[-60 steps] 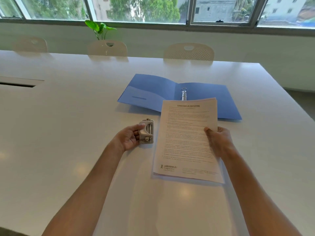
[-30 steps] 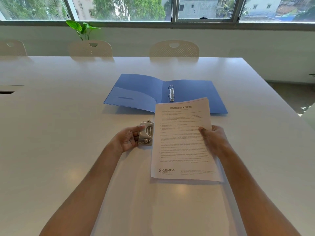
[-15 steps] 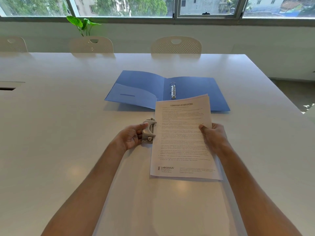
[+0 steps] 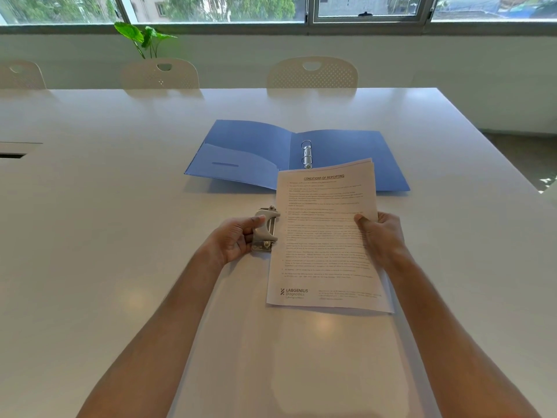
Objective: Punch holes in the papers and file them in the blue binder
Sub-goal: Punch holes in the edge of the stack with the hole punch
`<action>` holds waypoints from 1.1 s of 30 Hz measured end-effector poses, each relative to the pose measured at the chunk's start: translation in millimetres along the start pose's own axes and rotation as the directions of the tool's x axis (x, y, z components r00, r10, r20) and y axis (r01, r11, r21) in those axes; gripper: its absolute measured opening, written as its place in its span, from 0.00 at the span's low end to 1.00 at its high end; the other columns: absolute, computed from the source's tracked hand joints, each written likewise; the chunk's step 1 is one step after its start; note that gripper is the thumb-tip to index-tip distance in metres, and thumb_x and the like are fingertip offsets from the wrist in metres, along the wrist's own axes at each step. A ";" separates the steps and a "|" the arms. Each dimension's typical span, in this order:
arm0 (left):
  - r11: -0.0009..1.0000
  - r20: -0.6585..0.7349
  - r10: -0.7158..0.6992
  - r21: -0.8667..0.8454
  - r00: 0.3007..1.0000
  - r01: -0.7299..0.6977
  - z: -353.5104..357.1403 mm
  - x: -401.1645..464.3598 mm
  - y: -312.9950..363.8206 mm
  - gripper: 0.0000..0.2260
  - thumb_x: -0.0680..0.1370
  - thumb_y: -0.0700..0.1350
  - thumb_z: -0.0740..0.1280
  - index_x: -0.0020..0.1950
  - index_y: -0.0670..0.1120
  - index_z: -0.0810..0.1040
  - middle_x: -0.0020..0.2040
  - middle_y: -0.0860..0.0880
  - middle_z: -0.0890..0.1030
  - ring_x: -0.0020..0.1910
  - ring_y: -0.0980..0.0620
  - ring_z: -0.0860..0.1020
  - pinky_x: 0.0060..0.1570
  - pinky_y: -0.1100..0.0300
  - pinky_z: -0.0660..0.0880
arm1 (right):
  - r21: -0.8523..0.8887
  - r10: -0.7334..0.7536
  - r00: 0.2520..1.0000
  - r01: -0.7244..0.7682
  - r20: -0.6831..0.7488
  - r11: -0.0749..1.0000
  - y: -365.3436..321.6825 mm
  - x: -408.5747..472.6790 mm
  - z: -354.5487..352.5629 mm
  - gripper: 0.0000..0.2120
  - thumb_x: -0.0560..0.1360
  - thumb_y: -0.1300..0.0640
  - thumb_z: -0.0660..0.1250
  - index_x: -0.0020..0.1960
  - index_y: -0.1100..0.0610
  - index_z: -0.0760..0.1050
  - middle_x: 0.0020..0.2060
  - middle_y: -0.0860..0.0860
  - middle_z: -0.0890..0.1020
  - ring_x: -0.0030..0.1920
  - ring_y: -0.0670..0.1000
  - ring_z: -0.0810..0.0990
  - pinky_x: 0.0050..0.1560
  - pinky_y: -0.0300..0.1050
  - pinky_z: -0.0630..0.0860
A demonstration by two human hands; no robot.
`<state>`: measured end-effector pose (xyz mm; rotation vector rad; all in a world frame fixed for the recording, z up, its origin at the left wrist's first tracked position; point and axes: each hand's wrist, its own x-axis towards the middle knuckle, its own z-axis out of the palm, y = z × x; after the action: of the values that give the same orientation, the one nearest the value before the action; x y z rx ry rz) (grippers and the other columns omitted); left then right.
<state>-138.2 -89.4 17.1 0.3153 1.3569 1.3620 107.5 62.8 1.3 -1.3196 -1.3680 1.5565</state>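
White table (image 4: pixel 90 236): papers (image 4: pixel 325 236) held lengthwise toward blue binder (image 4: pixel 247 152).

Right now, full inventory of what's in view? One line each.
papers: one stack, white with printed text, near centre of the table, top edge over the binder
hole punch: one, silver metal, at the papers' left edge
blue binder: one, lying open beyond the papers, metal rings at its spine
table: one, white
chairs: three, cream, along the far side
plant: one, green, behind the chairs
windows: along the far wall
hands: left hand grips the hole punch; right hand pinches the papers' right edge
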 end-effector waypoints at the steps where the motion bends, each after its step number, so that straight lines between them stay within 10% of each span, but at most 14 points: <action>1: 1.000 0.002 0.001 0.008 1.000 -0.001 0.6 -0.5 0.4 0.10 0.76 0.39 0.66 0.57 0.37 0.78 0.42 0.39 0.84 0.35 0.45 0.84 0.32 0.55 0.81 | 0.000 0.004 1.000 -0.004 0.007 1.000 -0.9 0.2 -0.3 0.06 0.78 0.60 0.67 0.51 0.60 0.80 0.45 0.56 0.86 0.42 0.56 0.87 0.48 0.56 0.83; 33: 1.000 0.007 -0.014 -0.017 1.000 0.014 -2.0 2.0 -0.8 0.08 0.76 0.38 0.68 0.54 0.37 0.78 0.45 0.37 0.84 0.40 0.42 0.84 0.38 0.49 0.83 | -0.044 -0.052 0.998 0.051 -0.026 0.998 -9.0 4.4 17.8 0.04 0.77 0.58 0.67 0.46 0.55 0.81 0.43 0.53 0.86 0.40 0.54 0.86 0.46 0.53 0.83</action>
<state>-140.1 -89.1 14.9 0.2977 1.3390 1.3591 88.2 63.8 7.8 -1.3161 -1.4155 1.4770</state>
